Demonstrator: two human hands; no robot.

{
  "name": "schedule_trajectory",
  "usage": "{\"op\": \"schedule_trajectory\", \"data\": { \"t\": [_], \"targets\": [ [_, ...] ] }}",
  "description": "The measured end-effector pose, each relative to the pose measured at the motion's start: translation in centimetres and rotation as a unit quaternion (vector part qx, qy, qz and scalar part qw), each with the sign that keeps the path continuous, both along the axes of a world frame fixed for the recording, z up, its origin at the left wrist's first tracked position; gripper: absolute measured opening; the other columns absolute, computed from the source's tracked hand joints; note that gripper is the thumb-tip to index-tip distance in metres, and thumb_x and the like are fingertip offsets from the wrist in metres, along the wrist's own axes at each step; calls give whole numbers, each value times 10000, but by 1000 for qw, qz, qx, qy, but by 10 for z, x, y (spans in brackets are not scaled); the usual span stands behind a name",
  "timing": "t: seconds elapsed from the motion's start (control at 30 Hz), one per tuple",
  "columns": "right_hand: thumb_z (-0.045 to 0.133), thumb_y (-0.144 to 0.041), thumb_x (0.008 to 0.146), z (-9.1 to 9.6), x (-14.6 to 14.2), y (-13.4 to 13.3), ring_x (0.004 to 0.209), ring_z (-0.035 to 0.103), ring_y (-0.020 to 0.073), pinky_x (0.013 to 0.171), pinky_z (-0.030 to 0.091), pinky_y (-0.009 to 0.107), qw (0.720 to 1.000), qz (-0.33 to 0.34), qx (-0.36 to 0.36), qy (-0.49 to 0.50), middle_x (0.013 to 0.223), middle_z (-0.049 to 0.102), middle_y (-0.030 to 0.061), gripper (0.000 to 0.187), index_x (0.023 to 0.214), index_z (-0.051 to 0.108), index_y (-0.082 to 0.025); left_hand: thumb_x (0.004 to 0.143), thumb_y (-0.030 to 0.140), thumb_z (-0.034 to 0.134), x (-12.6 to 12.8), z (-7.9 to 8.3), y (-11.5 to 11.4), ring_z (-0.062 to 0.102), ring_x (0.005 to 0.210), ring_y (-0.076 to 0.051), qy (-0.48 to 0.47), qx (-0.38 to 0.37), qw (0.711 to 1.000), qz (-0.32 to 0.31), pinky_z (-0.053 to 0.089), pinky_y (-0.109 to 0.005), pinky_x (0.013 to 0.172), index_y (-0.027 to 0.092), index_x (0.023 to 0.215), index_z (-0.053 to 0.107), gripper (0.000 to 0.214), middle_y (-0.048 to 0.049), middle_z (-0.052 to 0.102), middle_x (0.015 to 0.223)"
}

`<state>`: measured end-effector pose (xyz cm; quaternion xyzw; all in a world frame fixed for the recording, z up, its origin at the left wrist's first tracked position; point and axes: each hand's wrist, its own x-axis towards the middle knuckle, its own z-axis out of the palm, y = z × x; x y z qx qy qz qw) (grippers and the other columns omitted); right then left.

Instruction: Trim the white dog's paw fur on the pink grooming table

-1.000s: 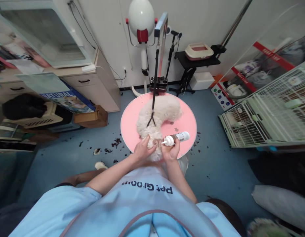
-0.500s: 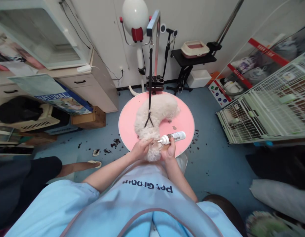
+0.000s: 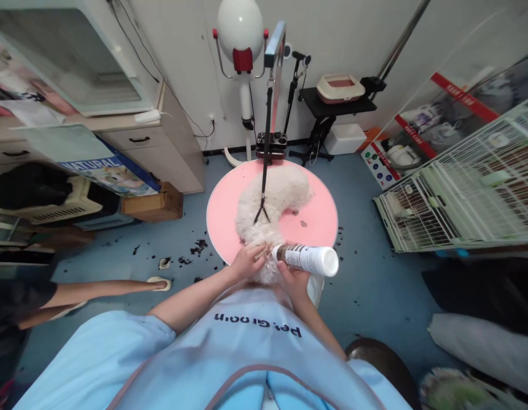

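Left hand fingers pinch the dog's fur near its head | right hand fingers clench bottle, nozzle at the fur | advise gentle squeeze, head steadied | dog lies on pink desk, leash attached.

The room is evenly and brightly lit, with soft, faint shadows on the blue floor. Strong wide-angle distortion bends the wall and the wire cage toward the edges. The centre around the pink table is sharp; the lower right corner is smeared and blurred.
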<state>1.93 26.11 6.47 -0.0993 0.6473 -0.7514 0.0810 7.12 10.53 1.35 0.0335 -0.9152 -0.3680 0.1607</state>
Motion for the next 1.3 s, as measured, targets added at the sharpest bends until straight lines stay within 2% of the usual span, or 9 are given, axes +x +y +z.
{"op": "schedule_trajectory", "data": {
  "t": [0.27, 0.47, 0.63, 0.73, 0.87, 1.03, 1.17, 1.3],
  "targets": [
    [764, -333, 652, 2, 0, -1, 1049, 645, 257, 1012, 461, 478, 999, -16, 36, -4, 1108, 690, 111, 490, 1087, 607, -171, 764, 184, 598, -1, 10, 7, 672, 927, -217, 7, 12, 1000, 0, 552, -340, 827, 170, 1073, 687, 321, -84, 723, 1015],
    [764, -320, 662, 3, -1, 1, 1052, 638, 237, 1040, 438, 460, 998, -35, 42, 14, 1085, 699, 79, 453, 1069, 619, -185, 757, 183, 605, -2, 8, 11, 673, 937, -223, 2, 21, 1000, 15, 552, -350, 840, 168, 1066, 682, 319, -90, 720, 1015],
    [761, -323, 677, -1, -3, 3, 1057, 630, 242, 1051, 420, 499, 999, -17, 40, -6, 1108, 691, 85, 472, 1103, 609, -187, 773, 194, 594, -2, 8, 18, 659, 969, -223, 0, 43, 999, -9, 539, -350, 851, 168, 1124, 647, 356, -94, 704, 1063],
    [764, -324, 680, 2, -2, 6, 1036, 637, 236, 1024, 450, 473, 999, -22, 30, 0, 1117, 682, 84, 480, 1113, 602, -193, 774, 185, 577, -5, 15, 22, 654, 827, -199, 14, 56, 998, 1, 534, -325, 764, 160, 993, 656, 234, -72, 703, 908],
    [771, -331, 677, 16, 0, 13, 1033, 635, 234, 1007, 463, 435, 998, -36, 7, 42, 1156, 656, 85, 509, 1134, 587, -203, 782, 181, 556, -10, 27, 24, 598, 665, -147, 13, 89, 996, 2, 493, -269, 653, 169, 830, 621, 81, -20, 636, 728],
    [765, -326, 686, 24, -4, 18, 1017, 637, 234, 974, 487, 420, 999, -22, 25, 40, 1131, 663, 74, 473, 1116, 600, -218, 780, 175, 561, -12, 33, 26, 619, 700, -155, 1, 116, 993, -15, 497, -271, 674, 168, 889, 627, 128, -26, 660, 776],
    [787, -319, 644, 22, -7, 22, 1054, 621, 248, 1020, 453, 454, 996, -38, 51, 66, 1129, 661, 66, 528, 1129, 605, -220, 776, 174, 574, -15, 31, 30, 637, 741, -169, -5, 117, 993, -21, 512, -285, 701, 179, 904, 638, 143, -32, 676, 804],
    [778, -304, 659, 22, -8, 24, 1057, 622, 254, 1023, 446, 468, 996, -34, 65, 60, 1116, 670, 72, 494, 1117, 618, -211, 778, 194, 588, -16, 28, 32, 639, 732, -176, -8, 112, 993, -28, 514, -290, 692, 175, 876, 642, 114, -39, 682, 799]
  ]
}}
